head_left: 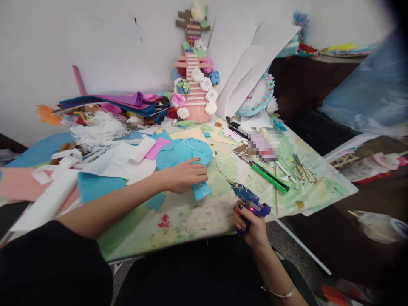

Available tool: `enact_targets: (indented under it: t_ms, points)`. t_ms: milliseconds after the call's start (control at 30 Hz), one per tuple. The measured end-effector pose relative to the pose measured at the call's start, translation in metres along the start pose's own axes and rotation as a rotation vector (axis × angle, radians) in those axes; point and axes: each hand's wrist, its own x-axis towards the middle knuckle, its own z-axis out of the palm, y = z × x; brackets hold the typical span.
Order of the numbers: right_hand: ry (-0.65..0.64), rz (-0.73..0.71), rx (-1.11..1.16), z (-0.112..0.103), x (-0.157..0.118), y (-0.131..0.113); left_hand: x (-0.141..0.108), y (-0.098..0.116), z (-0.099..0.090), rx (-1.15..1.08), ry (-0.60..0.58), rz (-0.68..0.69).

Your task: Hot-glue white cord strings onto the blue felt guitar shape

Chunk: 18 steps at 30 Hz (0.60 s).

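My left hand point(185, 175) lies over a blue paper-covered shape point(172, 154) with a rounded body and a short neck, on which white strings show. Its fingers rest together on the shape's right part; whether they pinch anything is hidden. My right hand point(251, 223) is wrapped round the handle of a blue glue gun point(247, 195), whose red light is on. The gun's nozzle points up and left, to the right of the blue shape and apart from it. A long white glue stick point(302, 243) sticks out of the gun's back.
Green cutter point(270, 177), gold scissors point(304, 169) and a wooden stick point(277, 191) lie on the right of the table point(197, 219). White string point(100, 129) and papers lie left. A flowered pink instrument model point(194, 95) leans on the wall.
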Motion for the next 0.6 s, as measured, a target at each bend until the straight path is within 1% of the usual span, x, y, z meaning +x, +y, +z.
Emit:
enact_targets:
  t_ms: [67, 100, 167, 233, 267, 333, 400, 433, 500, 600]
  points:
    - [0.009, -0.007, 0.031, 0.0, 0.0, -0.002, 0.0, -0.006, -0.026, -0.033, 0.036, -0.067]
    - [0.01, -0.008, 0.045, 0.0, 0.0, -0.002, -0.001, -0.011, -0.04, -0.062, 0.077, -0.1]
    - [0.007, -0.005, 0.069, 0.0, 0.001, -0.002, -0.003, -0.021, -0.064, -0.14, 0.188, -0.158]
    - [-0.004, 0.0, 0.083, -0.002, 0.002, 0.0, -0.005, -0.034, -0.081, -0.22, 0.308, -0.214]
    - [-0.011, -0.002, 0.084, -0.004, 0.003, 0.001, -0.006, -0.042, -0.086, -0.255, 0.363, -0.247]
    - [-0.033, -0.016, 0.079, -0.007, 0.006, 0.005, -0.008, -0.06, -0.089, -0.299, 0.46, -0.347]
    - [-0.07, -0.021, 0.065, -0.011, 0.007, 0.007, -0.009, -0.08, -0.088, -0.311, 0.547, -0.497]
    - [-0.09, -0.021, 0.058, -0.012, 0.008, 0.009, -0.01, -0.09, -0.087, -0.279, 0.587, -0.582]
    - [-0.125, -0.023, 0.05, -0.015, 0.009, 0.01, -0.012, -0.108, -0.086, -0.225, 0.628, -0.646]
    - [-0.172, -0.029, 0.036, -0.017, 0.012, 0.012, -0.019, -0.13, -0.087, -0.177, 0.689, -0.704]
